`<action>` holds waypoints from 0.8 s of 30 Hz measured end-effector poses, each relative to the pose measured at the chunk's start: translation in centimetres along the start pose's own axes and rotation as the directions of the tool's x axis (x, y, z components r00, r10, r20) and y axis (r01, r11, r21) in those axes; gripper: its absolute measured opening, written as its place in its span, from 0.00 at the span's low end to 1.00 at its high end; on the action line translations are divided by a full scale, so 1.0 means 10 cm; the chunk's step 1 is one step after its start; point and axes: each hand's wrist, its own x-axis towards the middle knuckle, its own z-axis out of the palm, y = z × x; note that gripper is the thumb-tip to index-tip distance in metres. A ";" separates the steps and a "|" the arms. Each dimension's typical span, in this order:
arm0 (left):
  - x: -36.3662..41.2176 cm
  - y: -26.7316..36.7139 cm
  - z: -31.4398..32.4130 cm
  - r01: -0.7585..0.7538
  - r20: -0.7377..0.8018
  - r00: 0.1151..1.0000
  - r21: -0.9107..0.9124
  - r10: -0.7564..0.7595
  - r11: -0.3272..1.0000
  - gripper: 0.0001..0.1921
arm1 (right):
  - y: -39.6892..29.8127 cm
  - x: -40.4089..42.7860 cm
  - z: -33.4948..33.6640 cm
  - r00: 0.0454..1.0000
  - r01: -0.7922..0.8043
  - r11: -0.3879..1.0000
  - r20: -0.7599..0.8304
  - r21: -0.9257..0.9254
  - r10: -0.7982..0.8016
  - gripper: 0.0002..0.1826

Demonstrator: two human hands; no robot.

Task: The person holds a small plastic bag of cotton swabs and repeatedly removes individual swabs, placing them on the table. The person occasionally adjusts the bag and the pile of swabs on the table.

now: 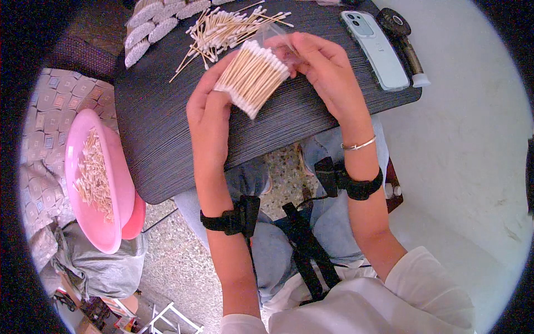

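Observation:
A clear plastic bag packed with a flat bundle of cotton swabs (253, 78) is held above the dark table (175, 137). My left hand (212, 98) grips the bag's lower left side, its thumb in front and the fingers hidden behind. At the bag's upper right end, my right hand (315, 67) pinches the loose clear plastic, with some fingertips out of sight. Just beyond the bag lies a loose heap of cotton swabs (223, 31). Several packed bundles of swabs (160, 29) are stacked at the table's far left.
A pale smartphone (377, 52) lies at the table's right, beside a dark tape roll (393, 21) and a cylindrical object with a pale end (413, 62). Left of the table, a pink plastic basin (121, 167) contains many loose swabs. A pale wall (459, 125) stands at the right.

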 end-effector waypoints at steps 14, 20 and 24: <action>0.02 -0.02 -0.05 -0.030 -0.052 0.998 -0.029 0.028 0.999 0.20 | -0.12 -0.04 0.03 0.988 -0.034 0.999 0.151 -0.018 0.036 0.11; 0.02 -0.02 -0.04 -0.057 -0.057 0.997 -0.015 0.056 0.998 0.19 | -0.09 -0.06 0.02 0.985 -0.020 0.996 0.172 -0.092 0.035 0.09; 0.02 -0.01 -0.03 -0.048 -0.050 0.998 -0.027 0.046 0.998 0.19 | -0.07 -0.05 0.04 0.993 0.006 0.994 0.115 -0.110 0.007 0.09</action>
